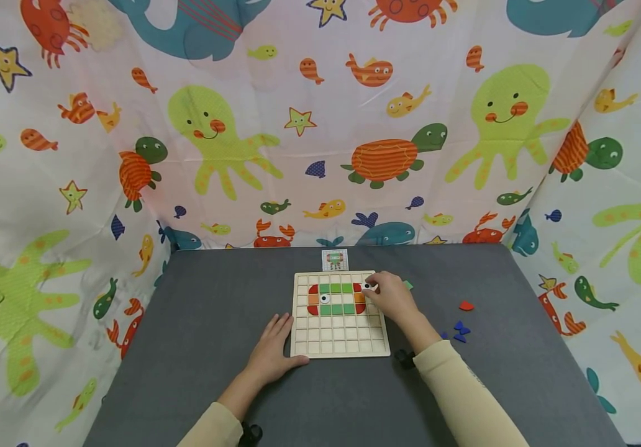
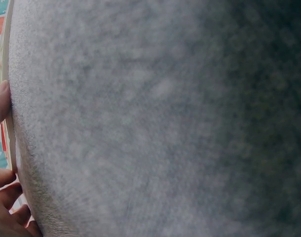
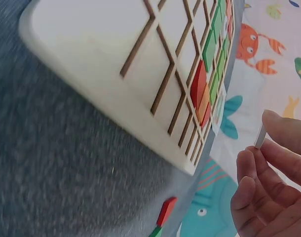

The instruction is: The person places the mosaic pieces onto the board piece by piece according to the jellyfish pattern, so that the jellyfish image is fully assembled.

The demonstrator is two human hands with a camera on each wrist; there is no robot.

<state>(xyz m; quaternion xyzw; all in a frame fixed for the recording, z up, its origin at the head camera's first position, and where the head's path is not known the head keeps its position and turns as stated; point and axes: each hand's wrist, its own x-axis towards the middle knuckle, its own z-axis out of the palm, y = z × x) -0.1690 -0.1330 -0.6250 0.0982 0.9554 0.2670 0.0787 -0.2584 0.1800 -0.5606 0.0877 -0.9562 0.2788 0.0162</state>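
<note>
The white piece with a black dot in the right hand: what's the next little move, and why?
Perhaps lower the white piece with a black dot into the bare square just left of the rightmost orange tile. The right hand pinches it, and a similar white eye tile sits right of the leftmost orange tile on the pale wooden grid board, so the sides would match.
</note>
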